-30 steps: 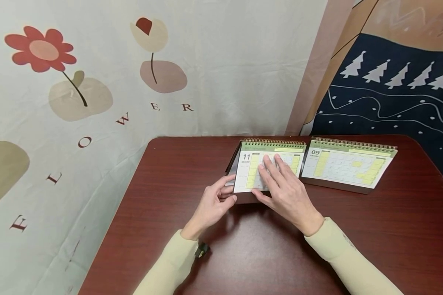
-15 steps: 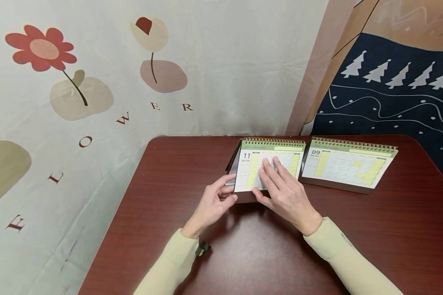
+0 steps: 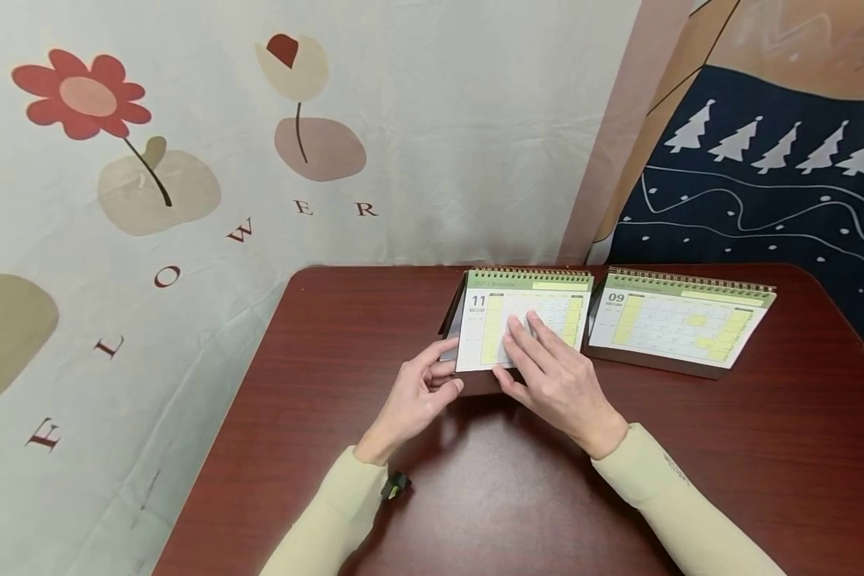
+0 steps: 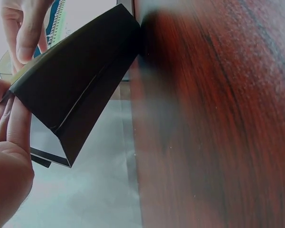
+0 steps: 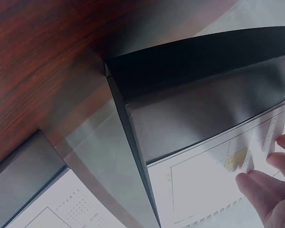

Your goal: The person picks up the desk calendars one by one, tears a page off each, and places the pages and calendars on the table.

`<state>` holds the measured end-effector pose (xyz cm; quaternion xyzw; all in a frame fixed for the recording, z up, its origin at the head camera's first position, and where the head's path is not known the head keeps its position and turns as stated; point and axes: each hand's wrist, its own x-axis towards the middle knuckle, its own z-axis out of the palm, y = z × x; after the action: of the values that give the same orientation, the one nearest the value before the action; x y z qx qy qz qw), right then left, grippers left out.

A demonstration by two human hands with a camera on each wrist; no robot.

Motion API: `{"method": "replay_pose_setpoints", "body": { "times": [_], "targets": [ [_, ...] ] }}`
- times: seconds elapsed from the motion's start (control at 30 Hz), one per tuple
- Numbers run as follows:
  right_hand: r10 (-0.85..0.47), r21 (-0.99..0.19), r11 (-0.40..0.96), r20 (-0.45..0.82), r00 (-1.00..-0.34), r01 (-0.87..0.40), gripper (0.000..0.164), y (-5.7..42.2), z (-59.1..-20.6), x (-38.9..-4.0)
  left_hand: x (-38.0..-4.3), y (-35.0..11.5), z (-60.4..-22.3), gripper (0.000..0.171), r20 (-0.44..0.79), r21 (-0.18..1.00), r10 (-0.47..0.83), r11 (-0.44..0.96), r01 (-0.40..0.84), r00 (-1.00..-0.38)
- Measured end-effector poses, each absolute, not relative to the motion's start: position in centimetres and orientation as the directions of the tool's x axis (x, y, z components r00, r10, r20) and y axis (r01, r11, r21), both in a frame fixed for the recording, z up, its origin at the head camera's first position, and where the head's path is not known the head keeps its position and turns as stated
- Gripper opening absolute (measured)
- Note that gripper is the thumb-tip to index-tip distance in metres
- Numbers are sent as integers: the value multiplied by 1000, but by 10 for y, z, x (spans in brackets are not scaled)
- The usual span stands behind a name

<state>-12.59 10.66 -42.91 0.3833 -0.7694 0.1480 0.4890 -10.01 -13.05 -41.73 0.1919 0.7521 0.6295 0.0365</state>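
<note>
With the November calendar as the clock's centre and twelve on the far side, the flower-printed cloth (image 3: 432,160) spans nine to twelve. At seven, a small dark object (image 3: 396,486) lies against or just beside the left cuff (image 3: 363,472); it is too small to name.

The left hand (image 3: 412,400), at eight, pinches the lower left corner: thumb in front, fingers curled inside the hollow end of the stand. The November calendar (image 3: 493,320) itself sits towards the table's far side, its spiral at twelve. Its dark underside shows in the left wrist view, so the near edge is probably lifted off the table (image 3: 310,384). If that pinch slackens, the corner could drop; squeezed too hard, the card stand could crease or fold in.

The right hand (image 3: 554,384) reaches in from five, fingers straight and near one another on the top page (image 3: 572,320), thumb set apart by the lower edge. Pressing unevenly could buckle the page, tug it at the spiral or slide the stand away.

Just beside it, at three, stands the September calendar (image 3: 680,328); a rightward shove could knock or turn it, the gap being so narrow. Beyond, at two, hangs the tree-printed cloth (image 3: 799,252).
</note>
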Motion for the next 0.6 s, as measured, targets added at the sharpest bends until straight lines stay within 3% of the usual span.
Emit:
{"method": "replay_pose_setpoints", "body": {
  "times": [0.6],
  "targets": [
    [-445,198,613,886,-128,-765,26,116,-433,-130,-103,-131,-421,60,185,960,324,142,242,-928]
  ]
}}
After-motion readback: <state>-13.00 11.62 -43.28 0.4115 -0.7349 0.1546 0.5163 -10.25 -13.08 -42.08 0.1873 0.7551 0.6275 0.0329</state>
